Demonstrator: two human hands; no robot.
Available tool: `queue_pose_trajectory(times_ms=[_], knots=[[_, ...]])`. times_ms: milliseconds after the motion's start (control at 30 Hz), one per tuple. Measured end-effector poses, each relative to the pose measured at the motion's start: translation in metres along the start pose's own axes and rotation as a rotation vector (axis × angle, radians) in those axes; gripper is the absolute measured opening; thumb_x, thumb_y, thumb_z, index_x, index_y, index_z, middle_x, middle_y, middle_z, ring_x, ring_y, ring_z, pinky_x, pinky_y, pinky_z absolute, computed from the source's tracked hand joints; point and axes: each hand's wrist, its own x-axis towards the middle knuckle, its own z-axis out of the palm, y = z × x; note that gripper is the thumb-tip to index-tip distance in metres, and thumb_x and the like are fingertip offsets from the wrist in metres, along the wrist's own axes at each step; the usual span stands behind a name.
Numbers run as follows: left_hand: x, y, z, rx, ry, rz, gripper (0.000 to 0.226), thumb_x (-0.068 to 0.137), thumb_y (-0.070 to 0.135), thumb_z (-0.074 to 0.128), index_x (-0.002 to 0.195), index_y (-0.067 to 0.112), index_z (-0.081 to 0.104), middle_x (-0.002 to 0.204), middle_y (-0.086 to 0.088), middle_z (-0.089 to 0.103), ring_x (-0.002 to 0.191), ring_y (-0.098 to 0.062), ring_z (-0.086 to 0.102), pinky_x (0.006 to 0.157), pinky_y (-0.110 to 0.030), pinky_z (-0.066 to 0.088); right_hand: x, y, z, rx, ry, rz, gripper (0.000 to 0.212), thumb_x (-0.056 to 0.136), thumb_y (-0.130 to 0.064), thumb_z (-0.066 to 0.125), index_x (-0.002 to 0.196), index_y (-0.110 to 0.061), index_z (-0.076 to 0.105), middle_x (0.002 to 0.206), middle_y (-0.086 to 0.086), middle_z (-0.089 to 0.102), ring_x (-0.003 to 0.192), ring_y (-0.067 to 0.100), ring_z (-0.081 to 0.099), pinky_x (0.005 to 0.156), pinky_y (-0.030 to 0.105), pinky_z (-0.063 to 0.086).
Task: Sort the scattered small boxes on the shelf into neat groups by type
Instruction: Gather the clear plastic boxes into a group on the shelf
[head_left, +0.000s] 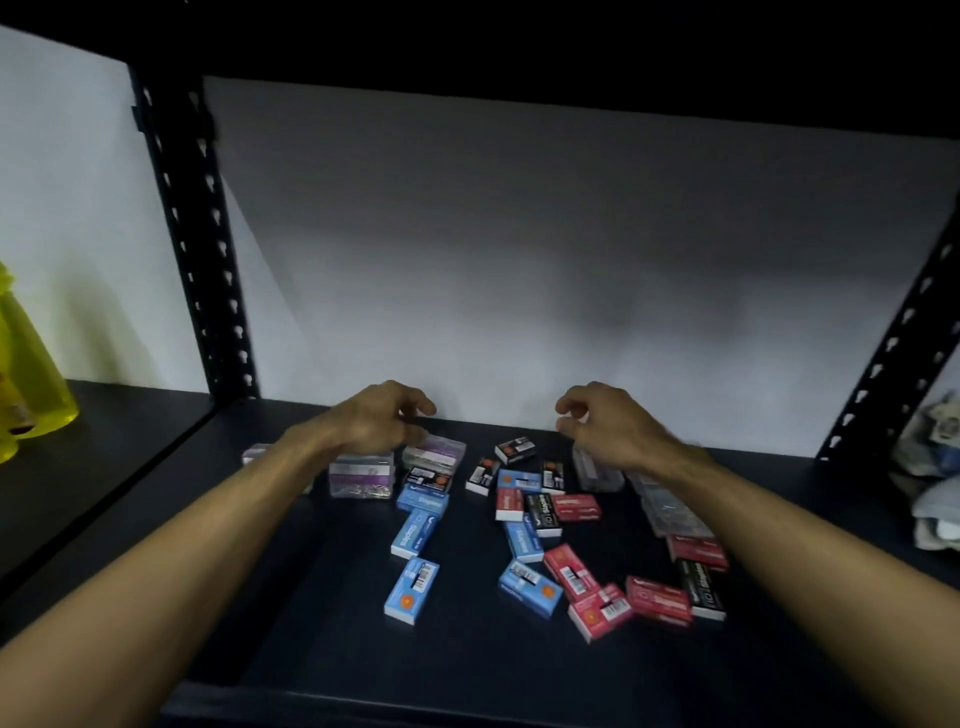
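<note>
While both arms are stretched over the dark shelf (270, 545), nothing is gripped: left hand (382, 418) and right hand (605, 421) are held loosely curled, empty. Blue, red, black staple boxes (524, 540) are scattered mid-shelf; clear boxes (361, 475) are seen under the left hand.

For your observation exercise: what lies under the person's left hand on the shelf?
Clear plastic boxes with purple labels lie under and beside the left hand. The hand covers part of them, so any grip is hidden.
</note>
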Motion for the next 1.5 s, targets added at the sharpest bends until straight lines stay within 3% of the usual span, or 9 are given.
queue_pose_trajectory(times_ms=[133, 300, 433, 533, 767, 1000, 1167, 1333, 1500], knots=[[0.016, 0.011, 0.019, 0.108, -0.105, -0.014, 0.052, 0.089, 0.025, 0.069, 0.138, 0.022, 0.053, 0.139, 0.005, 0.054, 0.123, -0.015, 0.052, 0.100, -0.026, 0.040, -0.007, 0.030, -0.002, -0.078, -0.004, 0.148, 0.030, 0.095, -0.036, 0.056, 0.119, -0.020, 0.062, 0.121, 0.000, 0.061, 0.099, 0.018, 0.057, 0.078, 0.031, 0.045], [0.029, 0.014, 0.027, 0.159, -0.197, -0.056, 0.054, 0.089, 0.027, 0.068, 0.140, 0.021, 0.052, 0.141, 0.002, 0.055, 0.124, -0.018, 0.052, 0.103, -0.032, 0.041, -0.016, 0.050, 0.009, -0.163, -0.045, 0.264, 0.044, 0.095, -0.056, 0.047, 0.098, -0.016, 0.066, 0.088, -0.002, 0.067, 0.074, 0.014, 0.060, 0.059, 0.026, 0.040], [0.033, 0.020, 0.027, 0.148, -0.222, -0.045, 0.052, 0.085, 0.029, 0.073, 0.134, 0.019, 0.057, 0.129, 0.001, 0.062, 0.113, -0.017, 0.058, 0.100, -0.036, 0.046, -0.014, 0.051, 0.020, -0.231, -0.035, 0.297, 0.058, 0.086, -0.072, 0.047, 0.086, -0.017, 0.067, 0.075, -0.005, 0.062, 0.065, 0.012, 0.057, 0.062, 0.027, 0.044], [0.036, 0.023, 0.031, 0.136, -0.228, -0.034, 0.043, 0.076, 0.036, 0.081, 0.115, 0.025, 0.066, 0.108, 0.004, 0.070, 0.100, -0.016, 0.065, 0.096, -0.042, 0.051, -0.011, 0.049, 0.026, -0.262, -0.050, 0.305, 0.065, 0.078, -0.077, 0.053, 0.084, -0.014, 0.064, 0.080, -0.002, 0.062, 0.072, 0.016, 0.060, 0.072, 0.030, 0.052], [0.036, 0.030, 0.032, 0.061, -0.243, 0.000, 0.041, 0.071, 0.024, 0.086, 0.106, 0.029, 0.066, 0.105, 0.006, 0.069, 0.100, -0.015, 0.064, 0.091, -0.036, 0.052, -0.008, 0.055, 0.024, -0.216, -0.078, 0.254, 0.058, 0.074, -0.055, 0.072, 0.116, -0.015, 0.065, 0.112, 0.006, 0.060, 0.097, 0.021, 0.058, 0.086, 0.040, 0.053], [0.032, 0.043, 0.027, 0.041, -0.268, 0.060, 0.030, 0.083, 0.012, 0.076, 0.110, 0.019, 0.065, 0.107, -0.001, 0.067, 0.097, -0.018, 0.064, 0.080, -0.028, 0.052, -0.011, 0.057, 0.024, -0.296, -0.091, 0.248, 0.061, 0.082, -0.055, 0.065, 0.128, -0.016, 0.059, 0.128, 0.010, 0.049, 0.117, 0.025, 0.047, 0.091, 0.039, 0.045], [0.026, 0.051, 0.017, -0.122, -0.182, 0.081, 0.030, 0.083, 0.005, 0.072, 0.107, 0.013, 0.057, 0.103, -0.007, 0.064, 0.089, -0.020, 0.067, 0.074, -0.030, 0.057, -0.012, 0.058, 0.020, -0.224, -0.117, 0.235, 0.059, 0.078, -0.051, 0.070, 0.125, -0.017, 0.060, 0.124, 0.008, 0.048, 0.114, 0.023, 0.045, 0.089, 0.036, 0.045], [0.027, 0.063, 0.025, -0.293, -0.154, 0.112, 0.043, 0.088, 0.005, 0.068, 0.126, 0.020, 0.056, 0.111, -0.009, 0.057, 0.094, -0.022, 0.066, 0.073, -0.025, 0.055, -0.017, 0.056, 0.018, -0.146, -0.102, 0.155, 0.058, 0.070, -0.043, 0.080, 0.116, -0.023, 0.050, 0.113, 0.002, 0.051, 0.105, 0.018, 0.043, 0.083, 0.033, 0.041], [0.026, 0.073, 0.048, -0.483, -0.118, 0.101, 0.030, 0.086, -0.007, 0.065, 0.110, 0.008, 0.057, 0.110, -0.017, 0.061, 0.089, -0.022, 0.071, 0.076, -0.028, 0.060, -0.023, 0.063, 0.020, -0.029, -0.106, 0.154, 0.062, 0.066, -0.039, 0.086, 0.108, -0.035, 0.041, 0.109, 0.002, 0.050, 0.101, 0.022, 0.049, 0.081, 0.034, 0.048]])
